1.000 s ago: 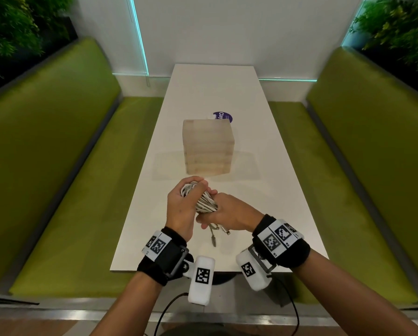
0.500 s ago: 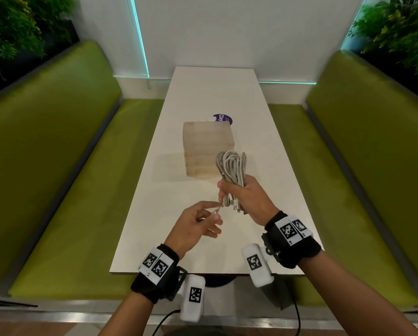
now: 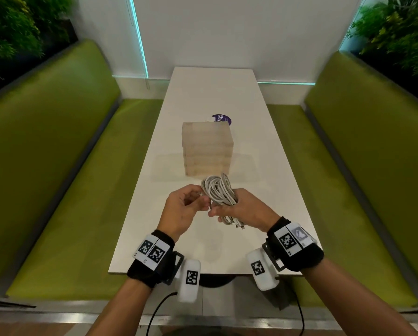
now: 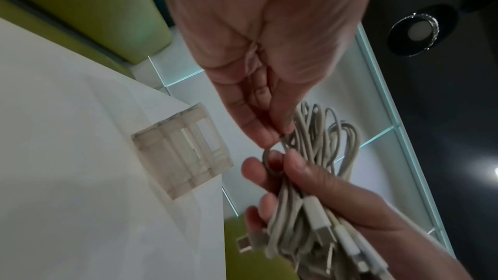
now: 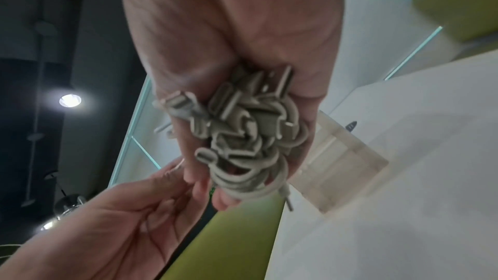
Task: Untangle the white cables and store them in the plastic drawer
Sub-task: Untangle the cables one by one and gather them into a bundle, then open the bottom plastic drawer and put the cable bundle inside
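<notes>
right hand grips white cables, plugs blurred.

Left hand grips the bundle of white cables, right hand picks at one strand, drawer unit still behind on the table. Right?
Hands swapped: the head view shows the right hand gripping the bundle of white cables, while the left hand picks at a strand. The translucent plastic drawer unit is behind, as said.

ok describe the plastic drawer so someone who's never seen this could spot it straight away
A long white table runs between two green benches. The plastic drawer stands upright at its middle, just beyond the hands. It is the only boxy thing there: a translucent, milky cube, unlike the flat purple sticker behind it.
</notes>
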A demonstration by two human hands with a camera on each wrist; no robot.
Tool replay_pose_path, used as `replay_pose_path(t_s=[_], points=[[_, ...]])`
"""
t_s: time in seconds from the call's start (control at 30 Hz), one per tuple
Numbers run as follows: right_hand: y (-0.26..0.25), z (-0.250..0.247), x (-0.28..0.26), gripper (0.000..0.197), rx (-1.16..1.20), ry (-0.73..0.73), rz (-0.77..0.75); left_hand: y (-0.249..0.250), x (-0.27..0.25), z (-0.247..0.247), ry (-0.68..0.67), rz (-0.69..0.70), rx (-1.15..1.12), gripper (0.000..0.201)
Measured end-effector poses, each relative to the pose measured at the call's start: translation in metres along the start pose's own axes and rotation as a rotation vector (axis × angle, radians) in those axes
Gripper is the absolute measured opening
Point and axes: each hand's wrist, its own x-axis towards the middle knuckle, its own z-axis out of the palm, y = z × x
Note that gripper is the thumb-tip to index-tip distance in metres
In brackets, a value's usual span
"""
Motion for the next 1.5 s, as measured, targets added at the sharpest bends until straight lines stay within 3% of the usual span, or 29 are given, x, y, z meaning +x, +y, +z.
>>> replay_pose_path(t_s=[0.1,0.17,0.27,0.33,0.47,0.57,0.67,0.77,0.87,1.0,1.1,1.23,1.3,1.4,1.5], points=[[-0.002,0.007,-0.001,0.009,0.066,0.024,-0.010,-0.002,-0.001,-0.002,0.008,-0.047,-0.083,0.030],[-0.006,0.010,-0.001,0.010,0.101,0.049,-0.011,-0.003,-0.004,-0.002,-0.008,-0.098,-0.194,0.051],[-0.006,0.020,0.005,0.012,0.045,0.026,0.001,-0.002,-0.008,0.003,-0.076,-0.096,-0.189,0.094],[-0.006,0.032,0.009,0.011,-0.005,0.000,0.000,0.001,-0.007,0.010,-0.054,-0.150,-0.221,0.106],[-0.006,0.042,0.013,0.010,-0.094,-0.026,-0.065,0.008,0.002,0.013,0.121,-0.184,-0.259,0.060],[-0.007,0.036,0.013,0.017,-0.064,-0.156,-0.059,0.010,0.006,0.007,0.075,-0.140,-0.292,0.036],[-0.001,0.032,0.015,0.035,0.067,-0.200,-0.057,0.010,0.010,-0.003,0.035,-0.082,-0.334,0.032],[0.000,0.030,0.021,0.043,0.163,-0.212,-0.043,0.009,0.011,-0.008,0.030,-0.051,-0.428,0.043],[-0.006,0.032,0.029,0.040,-0.041,-0.254,-0.098,0.005,0.015,-0.008,0.049,-0.109,-0.538,0.065],[-0.007,0.036,0.045,0.037,-0.267,-0.168,-0.141,0.006,0.030,-0.021,0.020,-0.251,-0.537,0.084],[-0.016,0.043,0.059,0.041,-0.312,-0.184,-0.130,0.010,0.042,-0.030,0.092,-0.231,-0.484,0.061],[-0.050,0.022,0.090,0.048,-0.490,-0.403,-0.134,0.009,0.063,-0.041,0.283,-0.197,-0.527,0.024],[-0.059,0.002,0.115,0.066,-0.613,-0.293,-0.126,0.006,0.076,-0.053,0.392,-0.207,-0.550,0.019],[-0.052,-0.022,0.160,0.066,-0.546,0.099,-0.064,0.002,0.093,-0.071,0.506,-0.207,-0.456,0.018],[-0.026,-0.027,0.199,0.073,-0.711,0.110,0.041,0.000,0.102,-0.076,0.505,-0.198,-0.328,0.019]])
